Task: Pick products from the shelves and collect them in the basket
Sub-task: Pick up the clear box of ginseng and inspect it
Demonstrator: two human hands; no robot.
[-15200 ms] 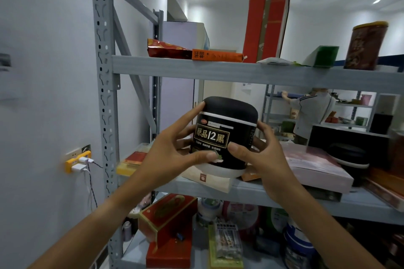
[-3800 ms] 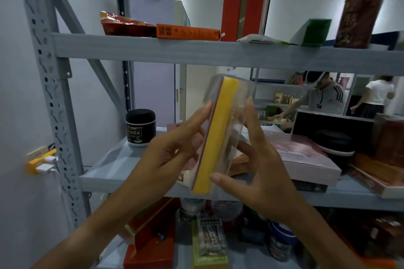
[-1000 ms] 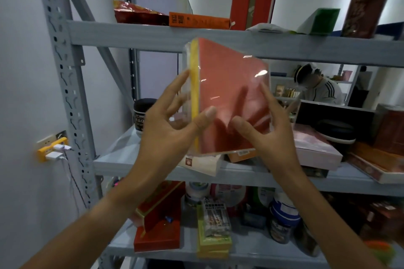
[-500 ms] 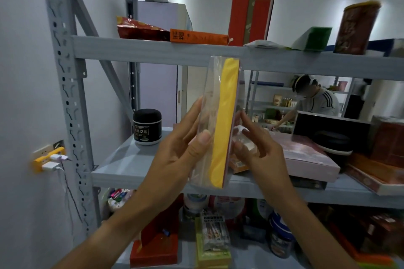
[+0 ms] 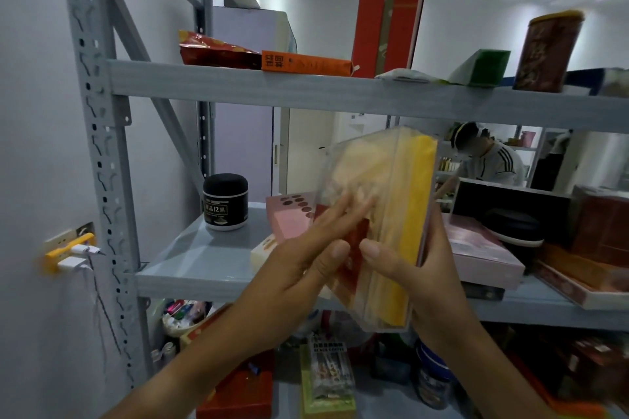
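I hold a flat box in a clear plastic case (image 5: 401, 214), yellow along its edge and red on its face, in front of the middle shelf (image 5: 204, 269). My right hand (image 5: 418, 269) grips it from the right, thumb across the front. My left hand (image 5: 306, 258) lies with straight fingers against the box's left face. No basket is in view.
A black jar (image 5: 225, 201) stands at the back left of the middle shelf. Pink boxes (image 5: 476, 248) and a black box (image 5: 510, 204) lie to the right. The top shelf (image 5: 306, 88) carries an orange box, a snack bag and a brown canister (image 5: 544, 51). A person (image 5: 490, 160) stands behind.
The box has tilted to the right and dropped a little between my hands. My left hand has slid lower along its left face.
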